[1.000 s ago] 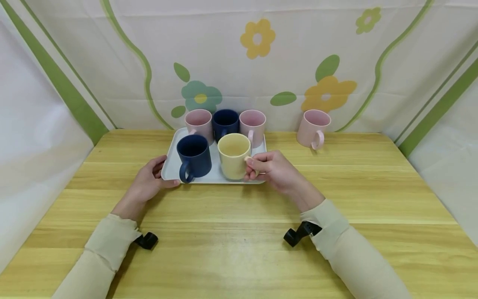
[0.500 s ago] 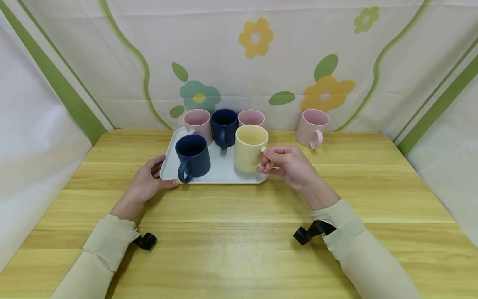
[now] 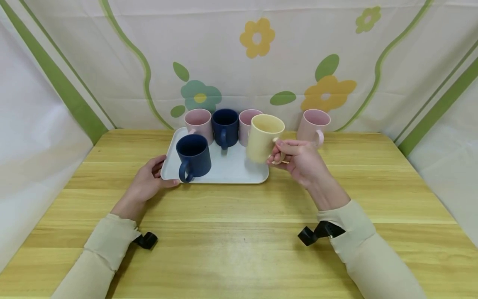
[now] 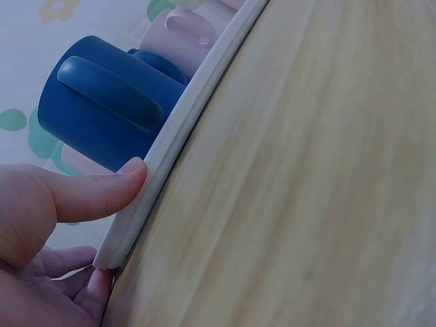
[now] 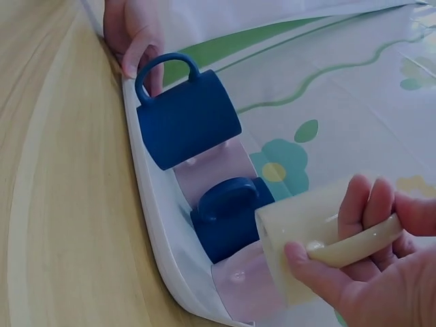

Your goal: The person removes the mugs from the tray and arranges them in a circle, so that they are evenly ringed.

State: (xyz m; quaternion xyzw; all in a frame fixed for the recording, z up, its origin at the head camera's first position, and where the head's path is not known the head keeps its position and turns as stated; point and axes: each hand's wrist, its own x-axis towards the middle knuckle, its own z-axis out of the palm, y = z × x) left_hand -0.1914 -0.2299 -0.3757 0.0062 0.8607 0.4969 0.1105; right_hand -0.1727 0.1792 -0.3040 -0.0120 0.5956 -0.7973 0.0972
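My right hand [image 3: 301, 160] grips the handle of a pale yellow mug [image 3: 263, 139], lifted upright above the right part of a white tray [image 3: 231, 174]. In the right wrist view the fingers pass through the mug's handle [image 5: 361, 246]. At the tray's front left corner, my left hand [image 3: 147, 179] holds the rim, thumb along the front edge and fingers round the side. A dark blue mug [image 3: 194, 155] stands on the tray near that hand. Behind it are a pink mug [image 3: 198, 124], a second blue mug [image 3: 225, 126] and another pink mug [image 3: 244, 126], partly hidden by the yellow one.
Off the tray to the right, a pink mug [image 3: 310, 128] stands near the back of the wooden table [image 3: 231, 241], its handle partly behind my right hand. A flower-printed curtain [image 3: 231, 62] hangs directly behind the table.
My right hand has lifted the yellow mug from the tray's front, moving it right and back, now overlapping the rear right pink mug. The left hand has stayed at the tray corner.
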